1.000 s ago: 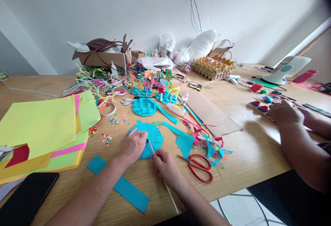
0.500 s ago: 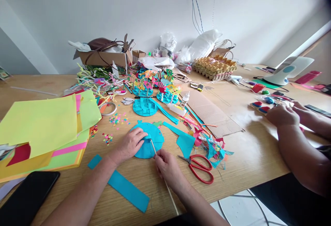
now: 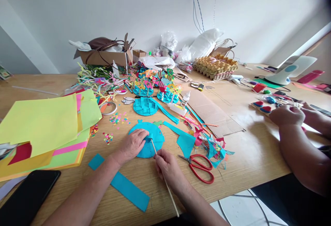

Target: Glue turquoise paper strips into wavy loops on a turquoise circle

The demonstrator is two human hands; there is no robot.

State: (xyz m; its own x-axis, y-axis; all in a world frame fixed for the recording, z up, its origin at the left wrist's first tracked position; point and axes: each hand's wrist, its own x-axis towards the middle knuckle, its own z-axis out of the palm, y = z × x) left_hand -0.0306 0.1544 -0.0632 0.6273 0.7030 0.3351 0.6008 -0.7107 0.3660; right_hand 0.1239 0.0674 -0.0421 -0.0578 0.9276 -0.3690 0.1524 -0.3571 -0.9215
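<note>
A blue paper disc (image 3: 152,139) lies on the wooden table (image 3: 253,150) in front of me. My left hand (image 3: 131,145) rests on its left half, fingers curled down and pressing the paper. My right hand (image 3: 168,165) is closed in a pinch on a thin wooden stick (image 3: 172,198); the stick's tip touches the disc near my left fingertips and its other end runs back past my wrist. Red-handled scissors (image 3: 199,167) lie just right of my right hand. A long blue paper strip (image 3: 124,186) lies under my left forearm.
A stack of yellow and green paper sheets (image 3: 41,126) and a black phone (image 3: 26,198) lie at the left. Finished blue paper crafts (image 3: 152,91), scraps, a glue bottle (image 3: 184,99), a cardboard box (image 3: 103,57) and an egg tray (image 3: 214,65) crowd the back. Another person's hands (image 3: 289,115) work at the right.
My left hand has shifted slightly on the disc and the stick's tip has stayed at the same spot. The other person's hands have moved a little at the right.
</note>
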